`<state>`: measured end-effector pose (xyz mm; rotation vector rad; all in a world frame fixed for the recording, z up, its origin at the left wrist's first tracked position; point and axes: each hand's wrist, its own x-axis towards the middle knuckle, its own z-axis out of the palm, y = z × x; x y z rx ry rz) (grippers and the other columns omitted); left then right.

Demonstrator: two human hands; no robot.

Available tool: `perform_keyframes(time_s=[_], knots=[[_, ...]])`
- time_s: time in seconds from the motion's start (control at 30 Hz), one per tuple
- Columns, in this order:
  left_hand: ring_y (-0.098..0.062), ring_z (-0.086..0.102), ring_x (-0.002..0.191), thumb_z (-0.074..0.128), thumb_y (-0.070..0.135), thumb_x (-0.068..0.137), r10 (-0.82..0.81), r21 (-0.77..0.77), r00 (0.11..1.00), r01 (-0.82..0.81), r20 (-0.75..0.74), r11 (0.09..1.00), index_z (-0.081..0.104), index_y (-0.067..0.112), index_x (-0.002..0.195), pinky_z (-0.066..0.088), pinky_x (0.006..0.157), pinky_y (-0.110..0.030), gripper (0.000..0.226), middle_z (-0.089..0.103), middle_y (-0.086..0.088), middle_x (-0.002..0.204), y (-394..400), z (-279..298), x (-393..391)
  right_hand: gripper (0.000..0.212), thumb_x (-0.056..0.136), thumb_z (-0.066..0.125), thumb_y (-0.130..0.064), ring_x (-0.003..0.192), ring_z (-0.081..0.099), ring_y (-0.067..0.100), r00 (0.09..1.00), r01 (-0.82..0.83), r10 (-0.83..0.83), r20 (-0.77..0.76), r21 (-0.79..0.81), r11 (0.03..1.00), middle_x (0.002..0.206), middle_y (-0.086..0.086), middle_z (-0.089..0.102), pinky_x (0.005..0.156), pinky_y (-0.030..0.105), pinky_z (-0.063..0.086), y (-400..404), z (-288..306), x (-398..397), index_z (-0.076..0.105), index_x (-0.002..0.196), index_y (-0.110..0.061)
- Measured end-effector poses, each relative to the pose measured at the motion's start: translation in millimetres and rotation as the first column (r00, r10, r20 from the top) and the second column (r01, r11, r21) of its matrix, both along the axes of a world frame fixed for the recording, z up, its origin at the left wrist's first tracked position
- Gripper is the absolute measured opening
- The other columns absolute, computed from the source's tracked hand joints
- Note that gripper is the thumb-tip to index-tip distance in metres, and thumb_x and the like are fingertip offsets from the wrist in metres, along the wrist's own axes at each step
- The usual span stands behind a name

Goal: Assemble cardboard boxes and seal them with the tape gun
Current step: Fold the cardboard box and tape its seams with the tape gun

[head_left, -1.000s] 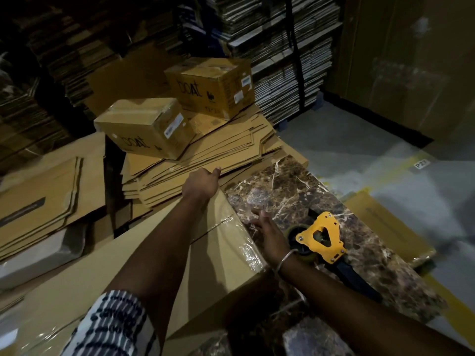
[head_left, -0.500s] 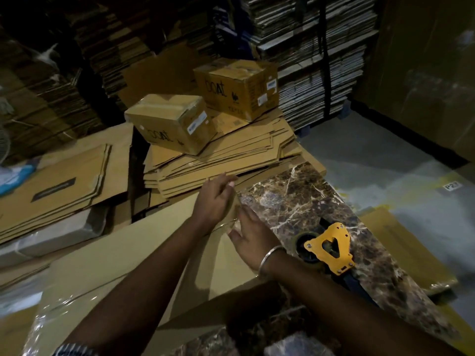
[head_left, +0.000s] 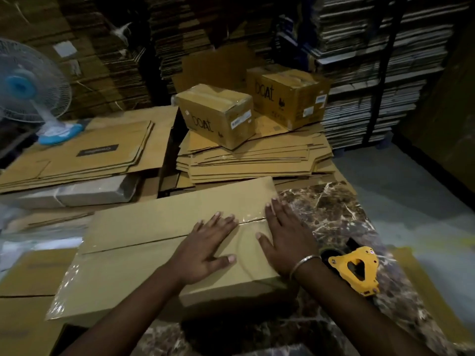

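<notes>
Both hands moved from the box's far corner onto its top | left hand (head_left: 205,249), right hand (head_left: 285,242) flat, fingers spread, pressing taped seam | long brown cardboard box (head_left: 144,250) on marbled brown surface (head_left: 331,211) | yellow tape gun (head_left: 356,272) beside right wrist

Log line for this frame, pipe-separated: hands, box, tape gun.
left hand flat on box | right hand flat at taped seam end | flaps closed | tape gun idle on marble table

head view looks forward and down, close over a marble-topped table (head_left: 334,214).
</notes>
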<state>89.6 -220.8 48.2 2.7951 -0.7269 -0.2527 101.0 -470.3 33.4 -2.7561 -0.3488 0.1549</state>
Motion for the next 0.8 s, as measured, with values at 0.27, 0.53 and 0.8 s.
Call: perform_keyframes(time_s=[0.27,0.53,0.8], knots=[[0.004,-0.028,0.144,0.017,0.075,0.094,-0.013,0.102,0.998,0.019,-0.058,0.995,-0.013,0.047,0.153,-0.006,0.123,-0.036,0.072,-0.021,0.027,0.159,66,-1,-15,0.077,0.094,0.006,-0.067,0.154,0.002,0.009,0.996,-0.088,0.085,-0.026,-0.214,0.973,0.167,-0.012,0.002,0.123,0.046,0.013,5,13,-3,0.008,0.161,-0.028],[-0.002,-0.026,0.147,-0.002,0.085,0.083,0.064,0.052,0.997,-0.062,-0.047,0.997,-0.015,0.051,0.151,-0.007,0.12,-0.034,0.078,-0.024,0.027,0.158,146,-4,-37,0.08,0.083,0.0,-0.084,0.153,-0.001,0.004,0.997,-0.019,0.004,-0.073,-0.212,0.977,0.164,-0.025,-0.002,0.121,0.054,0.016,10,21,-11,-0.002,0.155,-0.049],[0.0,-0.025,0.147,-0.005,0.086,0.077,0.095,-0.008,0.996,-0.095,0.001,0.995,-0.009,0.043,0.154,-0.007,0.117,-0.026,0.088,-0.022,0.027,0.157,184,-6,-64,0.051,0.086,-0.001,-0.076,0.153,-0.002,0.006,0.992,0.042,-0.071,-0.105,-0.255,0.966,0.154,-0.031,-0.012,0.12,0.058,0.014,25,26,-15,-0.007,0.137,-0.072]])
